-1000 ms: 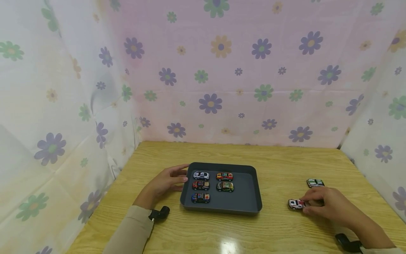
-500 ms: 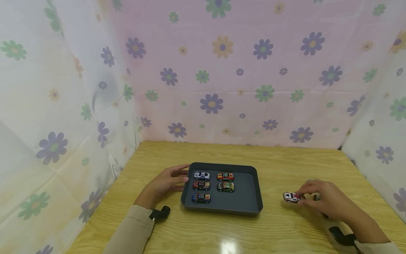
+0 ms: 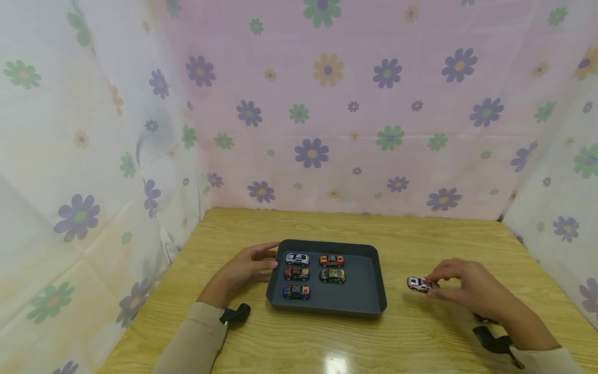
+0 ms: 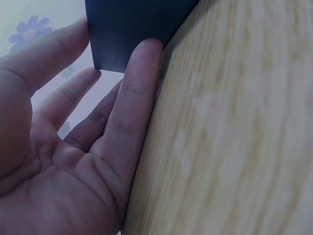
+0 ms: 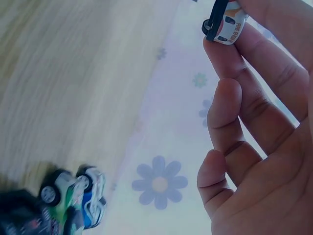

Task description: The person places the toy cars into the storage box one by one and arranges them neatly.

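Your right hand (image 3: pixel 472 285) has the white-and-red car (image 3: pixel 417 284) pinched by one end, with the thumb and fingers clamped on it and the lowest two fingers clear of it. The car's up off the table (image 3: pixel 355 343), just right of the tray (image 3: pixel 357 283). Long axis runs roughly left to right in the head view, free end aimed at the tray and sitting a touch higher. Can't tell if that's nose or tail. Your fingers cover the other end, and the right wrist view chops the car off at its top edge.

Under your right wrist there's a dark car (image 3: pixel 487 318), mostly hidden. The right wrist view also catches a green-and-white car (image 5: pixel 63 191) and a blue-and-white car (image 5: pixel 93 200) low in the corner, overlapping and kinda blurry.

Your left hand (image 3: pixel 243 267) isn't clamped on anything: fingers fairly straight and apart, touching the tray's left wall, some partly hidden behind each other. Inside the tray, five toy cars sit in two columns, three left, two right, long axes all left to right.
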### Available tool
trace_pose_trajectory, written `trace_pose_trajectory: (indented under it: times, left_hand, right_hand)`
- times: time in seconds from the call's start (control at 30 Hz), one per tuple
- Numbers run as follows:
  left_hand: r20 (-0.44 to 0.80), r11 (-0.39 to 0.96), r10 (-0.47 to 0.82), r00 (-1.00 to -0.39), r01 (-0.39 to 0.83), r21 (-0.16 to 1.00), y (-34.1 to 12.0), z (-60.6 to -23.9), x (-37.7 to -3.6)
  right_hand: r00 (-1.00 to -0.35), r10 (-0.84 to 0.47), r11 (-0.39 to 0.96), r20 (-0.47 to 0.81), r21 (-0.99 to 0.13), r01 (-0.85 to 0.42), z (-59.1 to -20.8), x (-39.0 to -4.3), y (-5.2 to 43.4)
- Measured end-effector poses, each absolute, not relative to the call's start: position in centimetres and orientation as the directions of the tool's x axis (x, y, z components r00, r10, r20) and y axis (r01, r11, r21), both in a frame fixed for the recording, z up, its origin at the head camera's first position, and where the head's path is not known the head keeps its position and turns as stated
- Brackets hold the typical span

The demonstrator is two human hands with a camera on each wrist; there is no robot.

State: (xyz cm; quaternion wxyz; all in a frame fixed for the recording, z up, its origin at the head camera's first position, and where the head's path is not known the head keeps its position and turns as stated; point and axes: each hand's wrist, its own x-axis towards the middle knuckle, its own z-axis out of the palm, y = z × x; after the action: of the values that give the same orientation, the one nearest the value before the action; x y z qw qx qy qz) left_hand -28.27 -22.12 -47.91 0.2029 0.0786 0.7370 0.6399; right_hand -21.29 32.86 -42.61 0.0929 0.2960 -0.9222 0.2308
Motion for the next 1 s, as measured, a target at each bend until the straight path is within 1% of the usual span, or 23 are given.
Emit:
trace_pose_trajectory:
  times: [0.27,0.63,0.83,1.0]
  left_hand:
    - [-0.189,0.181,0.391,-0.901,-0.126,0.975,-22.2,-48.1,-28.3]
    - [-0.196,0.19,0.389,-0.9,-0.13,0.973,-22.3,-48.0,-28.4]
    - [-0.189,0.19,0.395,-0.899,-0.121,0.974,-22.4,-48.2,-28.5]
    - [-0.177,0.187,0.404,-0.898,-0.109,0.976,-22.5,-48.3,-28.5]
  right_hand:
    - [-0.803,-0.512,0.712,0.306,-0.371,-0.595,-42.2,-21.9,31.7]
    - [-0.783,-0.55,0.658,0.291,-0.427,-0.62,-41.3,-22.5,29.4]
    - [-0.789,-0.547,0.65,0.279,-0.453,-0.611,-41.3,-22.9,28.2]
    - [-0.773,-0.567,0.622,0.285,-0.467,-0.628,-41.4,-23.4,27.5]
